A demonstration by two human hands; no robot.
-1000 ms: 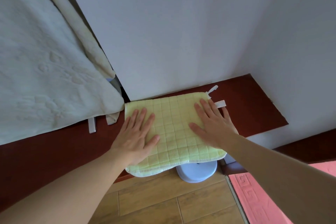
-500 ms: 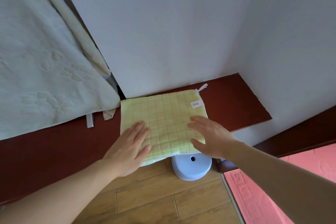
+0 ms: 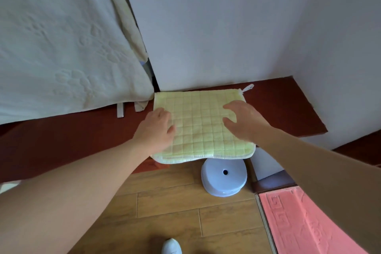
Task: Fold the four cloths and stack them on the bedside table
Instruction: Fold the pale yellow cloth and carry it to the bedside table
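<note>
Here the folded yellow cloth (image 3: 202, 130) lies flat on the dark red table (image 3: 288, 105) against the wall (image 3: 206, 27), its near edge hanging just past the table's front above a round blue stool (image 3: 223, 179) on the floor (image 3: 165, 202). The left hand (image 3: 154, 128) rests on the cloth's left edge, thumb on top and fingers (image 3: 159, 112) bent down out of sight, so I cannot tell whether they grip. The right hand (image 3: 245, 121) is over the right side, fingers loosely bent and spread, holding nothing; a white blanket (image 3: 61, 47) overhangs the table at left.

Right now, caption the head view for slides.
Left hand and right hand over a folded yellow cloth on the table.
</note>
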